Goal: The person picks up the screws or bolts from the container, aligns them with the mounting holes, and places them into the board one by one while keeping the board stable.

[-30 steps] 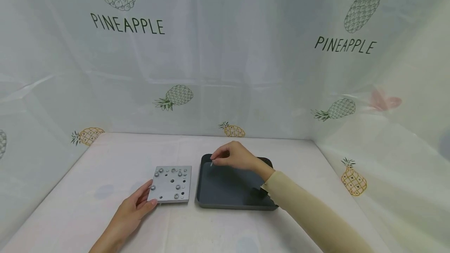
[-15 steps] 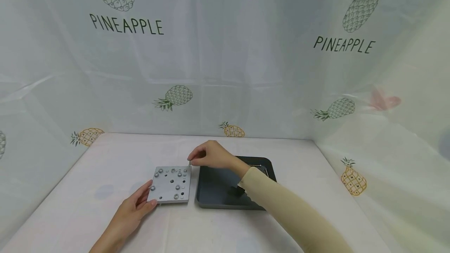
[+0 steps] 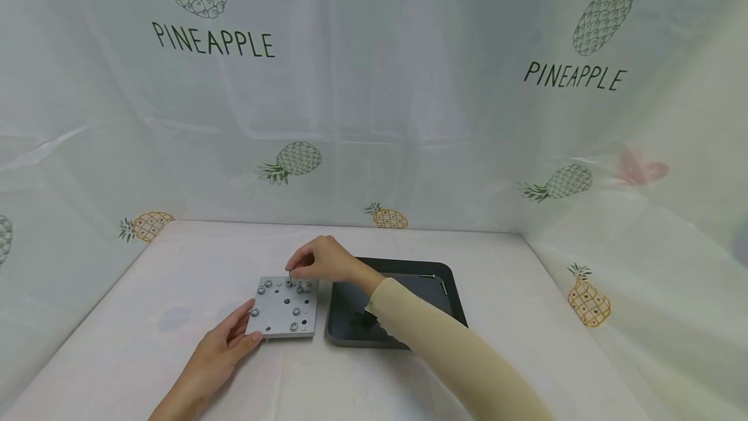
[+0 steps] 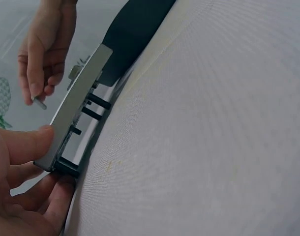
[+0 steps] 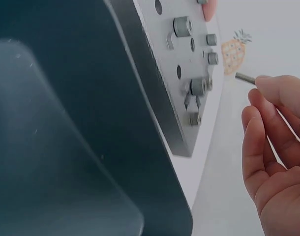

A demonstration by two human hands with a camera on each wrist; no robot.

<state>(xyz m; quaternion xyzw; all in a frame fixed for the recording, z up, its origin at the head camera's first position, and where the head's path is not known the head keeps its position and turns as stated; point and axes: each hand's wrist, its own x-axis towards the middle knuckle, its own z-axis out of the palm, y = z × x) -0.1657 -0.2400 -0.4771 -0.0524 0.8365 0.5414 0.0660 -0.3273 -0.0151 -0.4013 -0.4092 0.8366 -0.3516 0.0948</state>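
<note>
Pin (image 5: pixel 245 78) (slim, metallic) juts from the right fingers (image 5: pixel 274 122).

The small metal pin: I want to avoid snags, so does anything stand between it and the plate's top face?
Only raised screws on the plate, one appearing just below the pin in the head view; nothing else visible lies between. The left hand grips the near-left corner, away from the pin.

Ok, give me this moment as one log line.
left hand: grips metal plate, near-left corner | right hand: pinches metal rod above plate's far side, clear of it | dark tray: right of plate
</note>
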